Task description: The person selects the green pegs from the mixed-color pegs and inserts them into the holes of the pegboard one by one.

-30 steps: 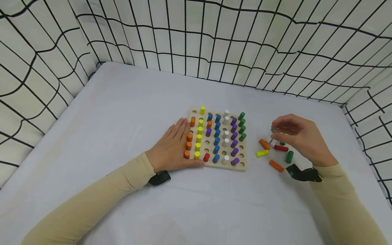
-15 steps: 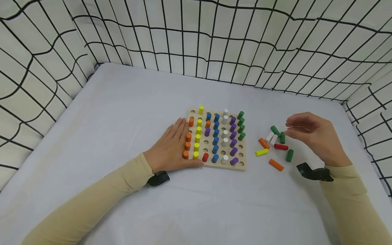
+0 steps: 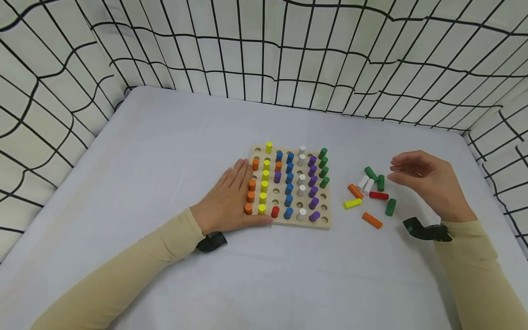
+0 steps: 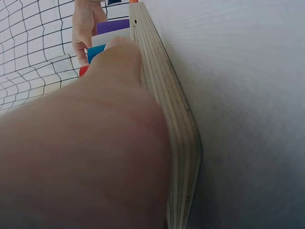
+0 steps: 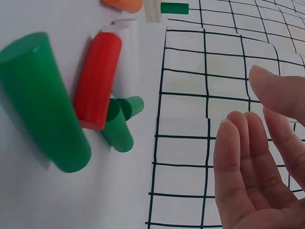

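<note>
A square wooden pegboard (image 3: pixel 275 201) lies on the white cloth, with pegs standing in columns, such as the yellow peg (image 3: pixel 264 186), blue peg (image 3: pixel 288 189) and green peg (image 3: pixel 323 162). Several of its holes are bare. My left hand (image 3: pixel 228 201) lies along the board's left edge, fingers straight, thumb along the front edge. In the left wrist view the thumb (image 4: pixel 119 62) touches the board's edge. My right hand (image 3: pixel 426 181) hovers right of the loose pegs. In the right wrist view its fingers (image 5: pixel 228 157) and thumb are apart, with nothing between them.
Loose pegs lie right of the board: a red peg (image 3: pixel 378 195), a yellow peg (image 3: pixel 352 203), an orange peg (image 3: pixel 372 220), a green peg (image 3: pixel 390 207), white pegs and others. Black wire grid (image 3: pixel 231 55) stands behind and beside the cloth-covered table (image 3: pixel 177 123).
My right hand has moved right, off the loose pegs, and the green and white pegs it partly covered now show. My left hand stays against the board. The head view has shifted slightly.
</note>
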